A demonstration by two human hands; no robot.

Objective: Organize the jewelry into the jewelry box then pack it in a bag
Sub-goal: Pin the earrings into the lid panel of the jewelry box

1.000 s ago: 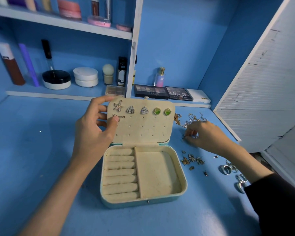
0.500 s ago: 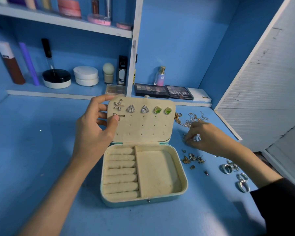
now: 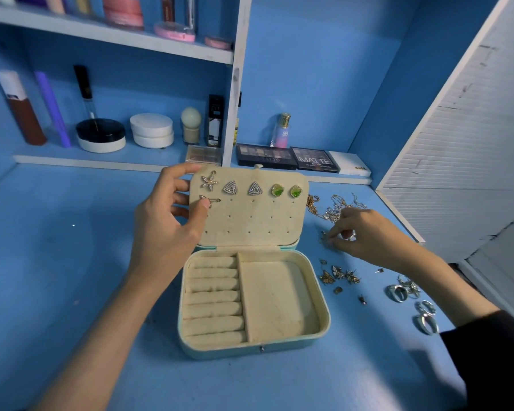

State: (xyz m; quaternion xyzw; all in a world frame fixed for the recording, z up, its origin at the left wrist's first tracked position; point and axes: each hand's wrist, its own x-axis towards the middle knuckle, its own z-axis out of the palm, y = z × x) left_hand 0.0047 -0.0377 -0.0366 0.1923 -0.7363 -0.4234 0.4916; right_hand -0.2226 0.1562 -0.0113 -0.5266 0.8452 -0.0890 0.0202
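A mint jewelry box (image 3: 324, 330) with cream lining lies open on the blue desk. Its upright lid (image 3: 255, 221) carries a star earring (image 3: 209, 181), two triangle earrings (image 3: 242, 188), two green earrings (image 3: 286, 191) and a second star earring (image 3: 209, 200) in the row below. My left hand (image 3: 166, 221) grips the lid's left edge, thumb pressing by that lower earring. My right hand (image 3: 365, 235) pinches a small piece of jewelry on the desk right of the lid. Loose earrings (image 3: 339, 275), silver rings (image 3: 410, 301) and tangled chains (image 3: 333, 207) lie nearby.
Cosmetics stand on the white shelves behind: bottles, jars (image 3: 152, 130), eyeshadow palettes (image 3: 288, 157) and a small perfume (image 3: 282, 130). A white slatted panel (image 3: 469, 143) leans at the right. Blue desk surface (image 3: 57, 262) stretches to the left and front.
My right hand has shifted slightly toward me along the desk among the small jewelry pieces. The left hand stays on the lid.
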